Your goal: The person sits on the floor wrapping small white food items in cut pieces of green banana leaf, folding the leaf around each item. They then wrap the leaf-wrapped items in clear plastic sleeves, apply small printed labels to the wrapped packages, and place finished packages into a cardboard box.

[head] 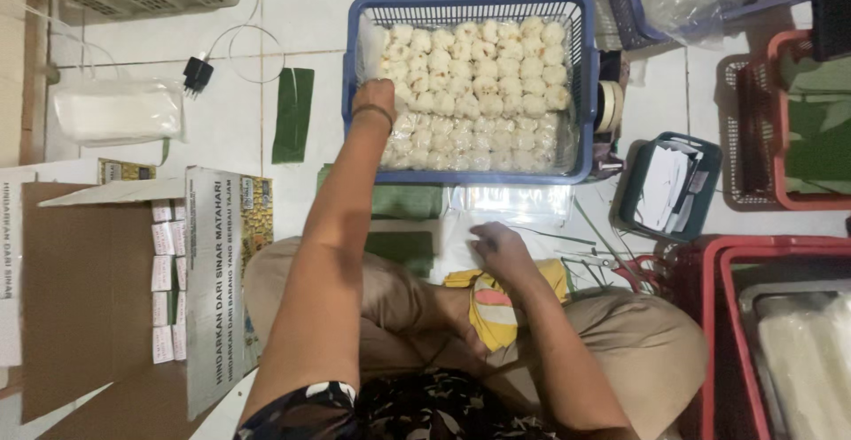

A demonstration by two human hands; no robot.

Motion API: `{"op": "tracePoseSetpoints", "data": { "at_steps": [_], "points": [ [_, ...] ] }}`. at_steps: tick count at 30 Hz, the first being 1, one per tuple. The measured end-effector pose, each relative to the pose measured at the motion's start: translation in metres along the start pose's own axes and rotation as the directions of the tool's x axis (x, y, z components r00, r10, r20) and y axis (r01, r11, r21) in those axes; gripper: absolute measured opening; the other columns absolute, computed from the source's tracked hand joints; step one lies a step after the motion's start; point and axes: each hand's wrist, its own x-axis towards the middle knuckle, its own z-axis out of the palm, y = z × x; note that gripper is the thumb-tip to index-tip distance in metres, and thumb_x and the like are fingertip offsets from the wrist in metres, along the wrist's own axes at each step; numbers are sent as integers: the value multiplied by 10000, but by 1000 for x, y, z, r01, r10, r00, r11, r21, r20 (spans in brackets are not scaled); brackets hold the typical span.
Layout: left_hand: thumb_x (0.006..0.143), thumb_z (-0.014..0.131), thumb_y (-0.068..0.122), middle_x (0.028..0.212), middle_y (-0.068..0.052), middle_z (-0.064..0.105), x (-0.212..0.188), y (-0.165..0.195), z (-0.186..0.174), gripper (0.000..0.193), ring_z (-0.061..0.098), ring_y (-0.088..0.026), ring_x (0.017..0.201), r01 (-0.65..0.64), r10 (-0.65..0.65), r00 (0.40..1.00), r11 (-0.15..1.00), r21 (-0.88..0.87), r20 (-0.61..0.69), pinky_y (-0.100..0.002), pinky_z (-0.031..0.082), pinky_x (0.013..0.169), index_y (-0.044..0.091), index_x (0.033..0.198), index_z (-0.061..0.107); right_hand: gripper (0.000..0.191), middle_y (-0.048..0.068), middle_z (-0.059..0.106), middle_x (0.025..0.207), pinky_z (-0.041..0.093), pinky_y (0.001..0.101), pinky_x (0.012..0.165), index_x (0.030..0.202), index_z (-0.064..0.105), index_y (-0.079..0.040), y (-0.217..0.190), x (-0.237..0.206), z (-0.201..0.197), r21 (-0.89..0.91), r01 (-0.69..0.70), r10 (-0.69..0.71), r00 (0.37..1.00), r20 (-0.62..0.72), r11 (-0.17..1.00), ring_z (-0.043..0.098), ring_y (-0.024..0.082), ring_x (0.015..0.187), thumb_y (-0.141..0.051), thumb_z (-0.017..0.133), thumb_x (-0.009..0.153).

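Observation:
A blue plastic basket [585,77] on the white tiled floor holds rows of small pale dumplings [496,68], partly under clear plastic film. My left hand [374,99] reaches into the basket's left side, fingers down among the dumplings; whether it grips one is hidden. My right hand [496,247] rests, fingers loosely spread, on a clear plastic sheet [514,205] in front of the basket, just above a yellow cloth [496,303] on my lap. Green banana leaf pieces [399,227] lie under and beside the sheet.
An open cardboard box [133,280] with small packets stands at left. A leaf strip [292,114], a plug [197,74] and a white bag [115,110] lie farther left. Red baskets [780,254], a teal basket [700,152], a tape roll [610,105] and scissors [620,267] crowd the right.

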Motion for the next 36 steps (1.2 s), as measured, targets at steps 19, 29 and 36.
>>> {"op": "tracePoseSetpoints", "data": {
  "at_steps": [19, 29, 36],
  "points": [
    [807, 873, 232, 1061, -165, 750, -58, -4, 0, 384, 708, -290, 927, -10, 183, 973, 651, -759, 144, -380, 556, 807, 51, 1130, 771, 222, 166, 736, 1104, 565, 389, 858, 1123, 766, -61, 3, 25, -14, -84, 229, -242, 942, -231, 970, 716, 331, 953, -121, 662, 937],
    [948, 724, 50, 1106, -104, 714, -221, 68, 52, 285, 715, -219, 958, 257, 234, 959, -494, -831, 157, -359, 613, 844, 22, 1210, 614, 435, 146, 676, 1297, 546, 376, 974, 1341, 651, -40, -89, -32, -7, -150, 602, -593, 657, -466, 784, 658, 313, 1156, -46, 755, 920],
    [1011, 603, -43, 1300, -151, 670, -260, 58, 29, 260, 658, -254, 1229, 210, 430, 885, -710, -673, -178, -397, 529, 1135, -16, 1267, 571, 345, 152, 664, 1248, 554, 318, 923, 1242, 620, -32, -73, -44, 11, 709, 485, -170, 866, -470, 512, 650, 194, 1067, 7, 736, 919]
  ]
}}
